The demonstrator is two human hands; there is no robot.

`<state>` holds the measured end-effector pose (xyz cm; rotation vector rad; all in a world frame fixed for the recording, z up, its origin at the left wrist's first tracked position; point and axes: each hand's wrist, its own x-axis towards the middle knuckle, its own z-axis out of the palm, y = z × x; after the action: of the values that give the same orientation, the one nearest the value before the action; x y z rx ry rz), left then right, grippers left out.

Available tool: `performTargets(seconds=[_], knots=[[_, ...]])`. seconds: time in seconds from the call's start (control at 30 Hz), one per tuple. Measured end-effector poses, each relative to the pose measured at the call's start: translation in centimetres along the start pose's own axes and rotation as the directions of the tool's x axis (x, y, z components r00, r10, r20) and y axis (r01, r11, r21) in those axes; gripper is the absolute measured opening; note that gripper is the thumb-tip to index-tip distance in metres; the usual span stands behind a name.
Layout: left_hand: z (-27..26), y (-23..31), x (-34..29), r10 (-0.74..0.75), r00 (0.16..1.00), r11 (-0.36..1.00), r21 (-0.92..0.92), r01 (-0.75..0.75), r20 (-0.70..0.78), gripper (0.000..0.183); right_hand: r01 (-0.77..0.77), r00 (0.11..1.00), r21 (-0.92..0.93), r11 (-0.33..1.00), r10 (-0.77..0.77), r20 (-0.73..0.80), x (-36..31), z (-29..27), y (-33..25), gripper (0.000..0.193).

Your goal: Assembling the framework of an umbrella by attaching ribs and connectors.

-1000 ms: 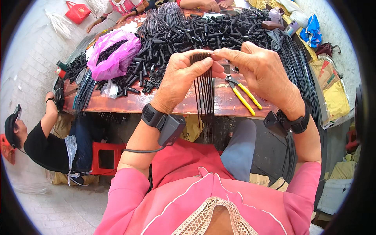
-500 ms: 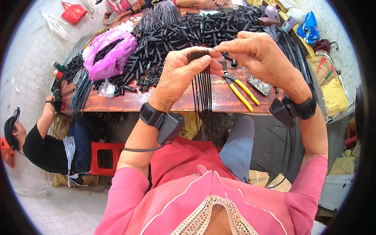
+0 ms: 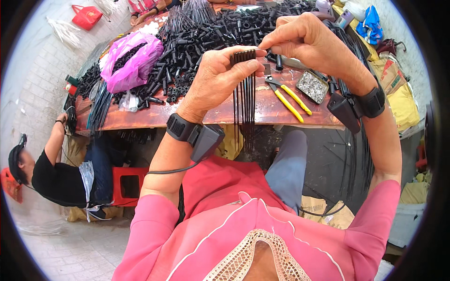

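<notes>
Well, the row of thin, straight black rods sits in the left hand, gripped near its upper ends between the thumb, which crosses in front, and the fingers curled behind. These rods lie side by side like the teeth of a comb, their long axis running nearly up and down in the view. Their short upper ends stick up just above the left thumb; the long lower lengths hang down past the near edge of the reddish-brown wooden table, toward the person's lap (the lowest tips blur against the dark floor).

The right hand is just to the right of the rods' upper ends, its thumb and forefinger pressed together in a pinch. Between those fingertips and the row runs a fine pale strand, too small to tell its material; it lies roughly crosswise to the rods.

On the tabletop, below the right hand, lie yellow-handled pliers, apart from both hands, with a rounded rectangular tin of silvery bits just beside them. Behind the hands spreads a heap of short black plastic tubes, and left of it stands a crumpled, translucent purple plastic bag.
</notes>
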<state>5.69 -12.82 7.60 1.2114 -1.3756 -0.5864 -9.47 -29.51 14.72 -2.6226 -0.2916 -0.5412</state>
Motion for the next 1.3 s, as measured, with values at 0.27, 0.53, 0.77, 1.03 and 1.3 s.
performTargets(seconds=[0.27, 0.53, 0.77, 1.03, 1.3], knots=[[-0.5, -0.1, 0.3, 0.018, 0.999, 0.991, 0.128, -0.024, 0.051, 0.028, -0.047, 0.999, 0.209, 0.977, 0.049, -0.008, -0.2, 0.6, 0.8, 0.018], [-0.8, -0.6, 0.8, 0.022, 0.999, 0.99, 0.137, -0.028, 0.04, 0.028, -0.15, 0.982, 0.345, 0.927, 0.1, 0.159, 0.6, -1.1, -0.5, 0.02], [-1.1, -0.4, 1.0, 0.025, 0.998, 0.973, 0.228, -0.036, 0.049, 0.024, -0.016, 0.991, 0.196, 0.98, -0.01, 0.133, 1.0, -1.0, 0.3, 0.023], [-1.2, -0.5, 1.3, 0.033, 0.998, 0.967, 0.252, -0.046, 0.056, 0.026, 0.004, 1.0, 0.241, 0.971, -0.008, 0.015, 0.6, -0.5, 0.1, 0.024], [-1.1, -1.4, 1.6, 0.039, 0.999, 0.978, 0.204, -0.043, 0.021, 0.027, -0.017, 1.0, 0.25, 0.968, 0.014, 0.015, 0.9, -0.5, 0.3, 0.019]])
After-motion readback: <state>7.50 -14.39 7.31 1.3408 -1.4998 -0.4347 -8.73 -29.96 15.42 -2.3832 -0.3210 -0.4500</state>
